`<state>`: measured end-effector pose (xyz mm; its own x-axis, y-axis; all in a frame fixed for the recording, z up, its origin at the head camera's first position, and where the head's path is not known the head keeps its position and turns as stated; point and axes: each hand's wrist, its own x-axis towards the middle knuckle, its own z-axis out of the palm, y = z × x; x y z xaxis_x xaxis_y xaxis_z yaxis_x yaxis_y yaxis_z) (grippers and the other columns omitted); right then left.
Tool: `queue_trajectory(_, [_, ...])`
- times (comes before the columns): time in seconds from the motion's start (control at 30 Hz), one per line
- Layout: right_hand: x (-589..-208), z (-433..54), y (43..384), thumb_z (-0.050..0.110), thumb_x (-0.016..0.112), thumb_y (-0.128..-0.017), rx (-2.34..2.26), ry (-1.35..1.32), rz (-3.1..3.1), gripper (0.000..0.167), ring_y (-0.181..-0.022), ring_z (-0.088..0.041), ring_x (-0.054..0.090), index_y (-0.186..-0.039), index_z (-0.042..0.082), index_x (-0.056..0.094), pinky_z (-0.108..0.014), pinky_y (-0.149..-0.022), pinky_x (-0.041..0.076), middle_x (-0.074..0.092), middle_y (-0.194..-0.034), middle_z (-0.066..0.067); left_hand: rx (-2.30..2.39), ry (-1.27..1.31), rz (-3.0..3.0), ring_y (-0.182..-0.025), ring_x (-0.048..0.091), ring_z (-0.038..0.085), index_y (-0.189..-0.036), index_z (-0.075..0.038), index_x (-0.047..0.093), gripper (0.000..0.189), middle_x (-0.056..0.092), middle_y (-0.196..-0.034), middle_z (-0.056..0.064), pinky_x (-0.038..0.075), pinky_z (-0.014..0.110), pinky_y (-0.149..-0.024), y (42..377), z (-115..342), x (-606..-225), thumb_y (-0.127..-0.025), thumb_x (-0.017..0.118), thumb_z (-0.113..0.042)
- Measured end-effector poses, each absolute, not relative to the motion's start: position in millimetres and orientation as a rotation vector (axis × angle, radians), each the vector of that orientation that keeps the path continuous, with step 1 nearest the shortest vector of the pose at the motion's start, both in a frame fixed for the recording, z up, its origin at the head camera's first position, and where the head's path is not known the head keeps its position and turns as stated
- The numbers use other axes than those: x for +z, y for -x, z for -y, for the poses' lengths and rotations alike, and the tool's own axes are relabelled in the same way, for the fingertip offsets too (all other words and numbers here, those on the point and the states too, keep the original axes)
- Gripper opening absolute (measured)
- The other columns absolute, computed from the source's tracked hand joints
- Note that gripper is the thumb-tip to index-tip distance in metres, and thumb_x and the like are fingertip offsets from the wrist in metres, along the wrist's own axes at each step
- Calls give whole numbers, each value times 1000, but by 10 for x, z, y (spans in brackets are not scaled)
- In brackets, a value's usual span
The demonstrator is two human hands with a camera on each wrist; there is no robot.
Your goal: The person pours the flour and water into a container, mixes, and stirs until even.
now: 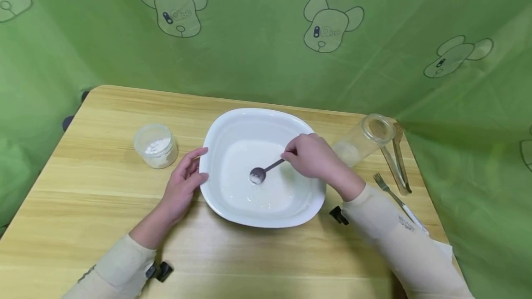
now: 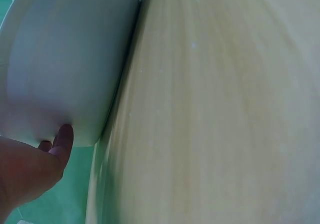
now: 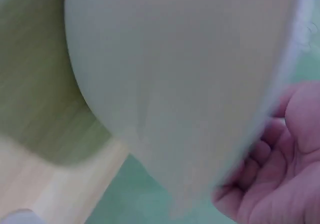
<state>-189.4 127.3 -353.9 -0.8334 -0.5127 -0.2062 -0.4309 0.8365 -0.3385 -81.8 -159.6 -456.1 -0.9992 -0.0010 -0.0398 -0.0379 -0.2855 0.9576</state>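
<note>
A white basin (image 1: 266,219) sits on the wooden table with a whitish layer of liquid in its bottom. My left hand (image 1: 183,186) holds the basin's left side, thumb and fingertips at the rim and outer wall; in the left wrist view bent fingers (image 2: 64,139) touch that wall. Over the basin, my right hand (image 1: 311,155) pinches the handle of a small metal spoon (image 1: 257,176). The spoon's bowl is low in the basin with something white in it. In the right wrist view, the basin wall hides the spoon, and the right hand (image 3: 280,179) shows curled fingers.
Left of the basin stands a clear cup (image 1: 155,146) of white powder. A glass jar (image 1: 361,142) is behind my right wrist. Metal tongs (image 1: 399,163) and a fork (image 1: 395,197) lie near the right edge. A green curtain (image 1: 257,59) hangs behind the table.
</note>
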Motion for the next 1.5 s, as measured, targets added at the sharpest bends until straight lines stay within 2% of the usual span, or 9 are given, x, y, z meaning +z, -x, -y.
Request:
queue_trajectory(0.17, [-3623, -1201, 1873, 21, 69, -95, -501, 881, -2634, 16, -58, -10, 50, -84, 14, 78, -29, -57, 45, 60, -64, 12, 2496, 63, -1866, -120, 54, 33, -146, -1, 42, 59, 50, -140, 25, 54, 32, -92, 816, 1595, -4559, -90, 50, 12])
queue_trajectory(0.27, [-3579, -1216, 1869, 18, 71, -93, -471, 948, -2513, 17, -56, -8, 46, -77, 17, 76, -27, -57, 43, 55, -60, 11, 2493, 65, -1869, -119, 55, 32, -146, -1, 42, 59, 50, -140, 25, 55, 32, -91, 820, 1595, -4555, -90, 51, 11])
queue_trajectory(0.43, [-3412, -1318, 1900, 17, 73, -91, -296, 870, -2524, 22, -58, -11, 49, -70, 20, 72, -30, -60, 45, 57, -62, 10, 2489, 57, -1869, -118, 55, 32, -147, -1, 42, 59, 50, -140, 25, 55, 32, -90, 827, 1592, -4543, -90, 51, 11])
queue_trajectory(0.6, [-3343, -1377, 1935, 17, 73, -92, -274, 767, -2690, 13, -64, -17, 53, -80, 17, 78, -35, -63, 46, 65, -70, 8, 2486, 62, -1866, -118, 55, 32, -147, -2, 42, 59, 50, -140, 25, 55, 32, -90, 826, 1588, -4532, -90, 51, 11])
queue_trajectory(0.73, [-3416, -1373, 1943, 18, 71, -94, -357, 890, -2663, 13, -63, -14, 53, -82, 17, 77, -33, -63, 47, 66, -72, 9, 2485, 79, -1864, -118, 55, 32, -147, -2, 42, 59, 50, -140, 25, 55, 32, -90, 819, 1588, -4530, -90, 51, 11])
queue_trajectory(0.9, [-3422, -1390, 1942, 14, 72, -92, -315, 1056, -2495, 22, -60, -10, 49, -71, 21, 69, -30, -63, 47, 58, -66, 11, 2487, 86, -1865, -119, 54, 33, -147, -2, 42, 59, 50, -140, 25, 55, 31, -91, 813, 1591, -4533, -89, 50, 11])
queue_trajectory(1.03, [-3329, -1436, 1951, 11, 73, -89, -193, 991, -2576, 24, -61, -13, 49, -68, 20, 67, -31, -62, 47, 57, -65, 10, 2490, 78, -1869, -119, 54, 34, -147, -1, 42, 59, 50, -139, 26, 55, 31, -91, 810, 1589, -4533, -89, 51, 11])
queue_trajectory(1.2, [-3272, -1457, 1976, 8, 71, -90, -152, 937, -2740, 20, -67, -18, 52, -73, 17, 69, -34, -63, 46, 60, -71, 7, 2494, 70, -1872, -119, 55, 31, -146, -1, 42, 59, 50, -140, 26, 53, 30, -93, 811, 1586, -4531, -89, 51, 11])
queue_trajectory(1.5, [-3375, -1477, 2082, 8, 71, -92, -336, 1020, -2492, 19, -66, -13, 49, -76, 15, 67, -32, -65, 45, 58, -71, 7, 2491, 72, -1866, -120, 54, 31, -147, -1, 42, 59, 50, -140, 25, 53, 31, -94, 800, 1577, -4523, -89, 51, 11])
